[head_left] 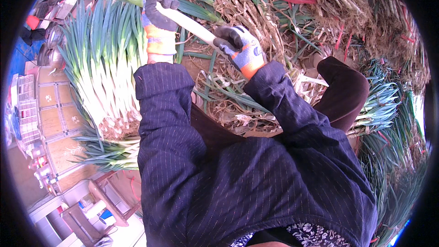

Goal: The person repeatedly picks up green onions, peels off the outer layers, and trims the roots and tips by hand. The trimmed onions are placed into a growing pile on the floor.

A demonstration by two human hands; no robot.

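Note:
A long green onion (187,22) with a thick white stalk stretches between my two gloved hands, its green leaves pointing to the upper left. My left hand (159,10), in a grey-coated knit glove with an orange cuff, is closed around the stalk just below the leaves. At the stalk's lower end, the fingers of my right hand (238,46) pinch it; the root tip is hidden there. Left of my left forearm lies a pile of cleaned green onions (109,75), white stalks and roots towards me.
Untrimmed onion bundles (329,0) with dry leaves and red ties lie at the upper right. Peeled leaves and husks (236,109) litter the ground between my legs. More onions (380,106) lie beyond my right knee. A wooden stool (109,199) stands at the lower left.

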